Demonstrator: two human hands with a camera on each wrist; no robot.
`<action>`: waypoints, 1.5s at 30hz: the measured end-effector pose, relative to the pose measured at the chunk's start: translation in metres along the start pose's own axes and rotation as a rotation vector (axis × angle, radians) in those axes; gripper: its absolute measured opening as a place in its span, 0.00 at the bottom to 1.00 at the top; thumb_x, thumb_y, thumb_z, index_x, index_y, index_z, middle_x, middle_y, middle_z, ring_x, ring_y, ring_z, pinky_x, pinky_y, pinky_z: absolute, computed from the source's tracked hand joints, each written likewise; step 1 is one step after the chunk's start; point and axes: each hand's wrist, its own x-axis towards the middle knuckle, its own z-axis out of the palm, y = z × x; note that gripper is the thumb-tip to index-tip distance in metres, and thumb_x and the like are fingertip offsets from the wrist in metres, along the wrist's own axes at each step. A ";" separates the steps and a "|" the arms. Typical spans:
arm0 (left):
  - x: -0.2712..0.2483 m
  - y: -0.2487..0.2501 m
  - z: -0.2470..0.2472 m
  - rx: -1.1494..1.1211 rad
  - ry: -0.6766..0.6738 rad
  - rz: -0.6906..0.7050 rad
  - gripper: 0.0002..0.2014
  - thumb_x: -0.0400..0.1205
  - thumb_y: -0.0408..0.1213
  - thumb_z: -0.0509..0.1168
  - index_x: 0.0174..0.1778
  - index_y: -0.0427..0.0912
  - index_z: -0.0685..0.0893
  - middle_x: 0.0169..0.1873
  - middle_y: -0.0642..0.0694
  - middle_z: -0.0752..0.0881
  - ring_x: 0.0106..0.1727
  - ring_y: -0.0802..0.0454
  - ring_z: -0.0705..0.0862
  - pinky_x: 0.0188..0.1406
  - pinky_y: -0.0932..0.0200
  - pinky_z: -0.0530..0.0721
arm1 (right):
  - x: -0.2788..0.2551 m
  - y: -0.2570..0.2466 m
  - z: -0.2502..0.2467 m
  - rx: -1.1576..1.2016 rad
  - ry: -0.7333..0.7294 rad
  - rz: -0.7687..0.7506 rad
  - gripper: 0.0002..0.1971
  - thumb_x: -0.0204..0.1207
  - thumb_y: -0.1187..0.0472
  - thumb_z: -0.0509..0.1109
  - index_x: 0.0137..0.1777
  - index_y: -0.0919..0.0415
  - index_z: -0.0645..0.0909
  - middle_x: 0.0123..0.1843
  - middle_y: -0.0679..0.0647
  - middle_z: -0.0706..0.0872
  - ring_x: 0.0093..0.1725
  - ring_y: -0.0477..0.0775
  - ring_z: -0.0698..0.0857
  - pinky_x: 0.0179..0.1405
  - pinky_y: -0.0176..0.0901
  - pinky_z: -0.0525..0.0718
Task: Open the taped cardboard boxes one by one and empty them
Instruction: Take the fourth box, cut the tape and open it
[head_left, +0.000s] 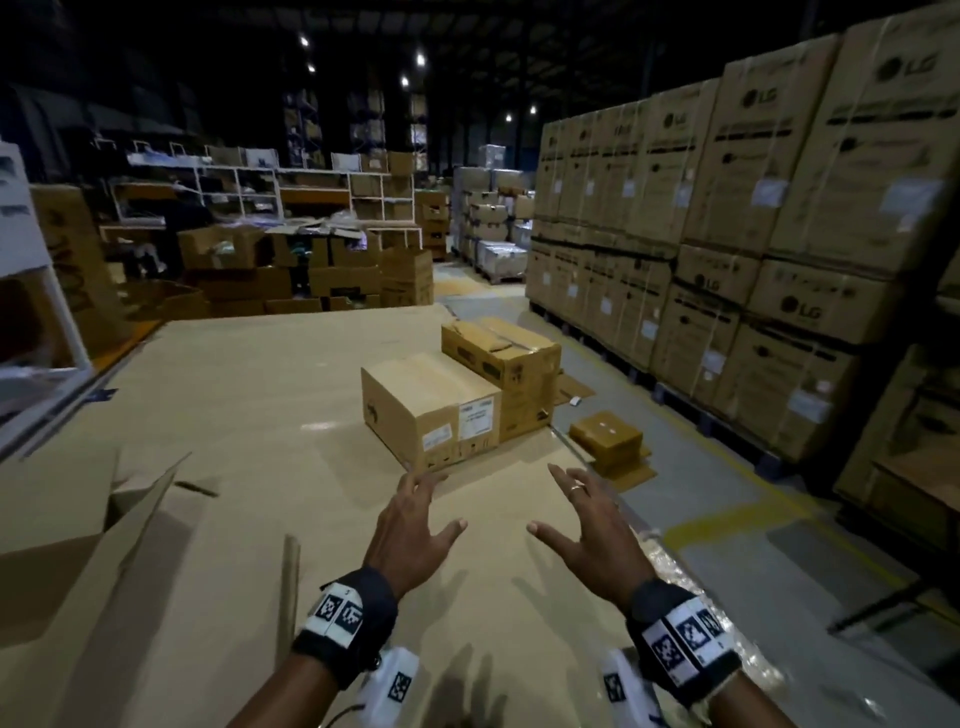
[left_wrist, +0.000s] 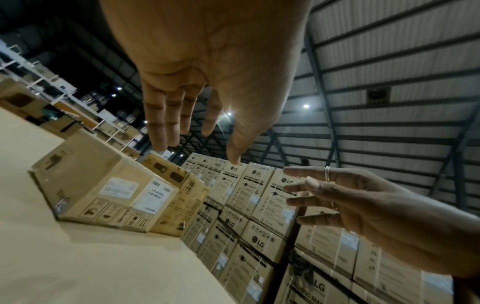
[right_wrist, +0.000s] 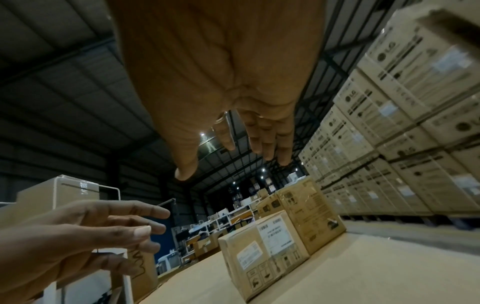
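My head camera looks forward and down from above over both outstretched forearms, across a cardboard-covered bench (head_left: 249, 395) toward a labelled box (head_left: 431, 410) and the stacked cartons (head_left: 737, 218) at right. My left wrist camera sits low, close under the left hand (left_wrist: 207, 61), tilted up toward the roof, and takes in the right hand (left_wrist: 376, 207) at its lower right. My right wrist camera mirrors it, close beneath its own palm, with the left hand at lower left. All three views share the labelled box and the carton wall.
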 end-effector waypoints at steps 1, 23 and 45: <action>0.007 -0.004 0.001 -0.001 -0.008 -0.004 0.32 0.77 0.53 0.74 0.76 0.55 0.73 0.63 0.50 0.75 0.61 0.50 0.82 0.56 0.50 0.87 | 0.012 0.004 0.004 0.008 -0.007 -0.014 0.41 0.77 0.37 0.71 0.86 0.45 0.58 0.82 0.48 0.65 0.79 0.52 0.68 0.73 0.45 0.73; 0.217 -0.120 0.076 0.124 -0.029 -0.368 0.39 0.81 0.48 0.72 0.86 0.49 0.60 0.73 0.42 0.70 0.66 0.40 0.81 0.61 0.48 0.82 | 0.346 0.119 0.160 0.047 -0.119 -0.112 0.41 0.76 0.45 0.76 0.85 0.57 0.63 0.71 0.61 0.76 0.71 0.64 0.76 0.69 0.57 0.77; 0.238 -0.169 0.062 0.111 0.099 -0.502 0.45 0.70 0.74 0.68 0.82 0.60 0.68 0.78 0.49 0.69 0.71 0.48 0.78 0.65 0.57 0.79 | 0.370 0.129 0.208 0.373 -0.205 -0.107 0.32 0.78 0.34 0.66 0.81 0.41 0.68 0.83 0.53 0.59 0.79 0.61 0.69 0.71 0.62 0.80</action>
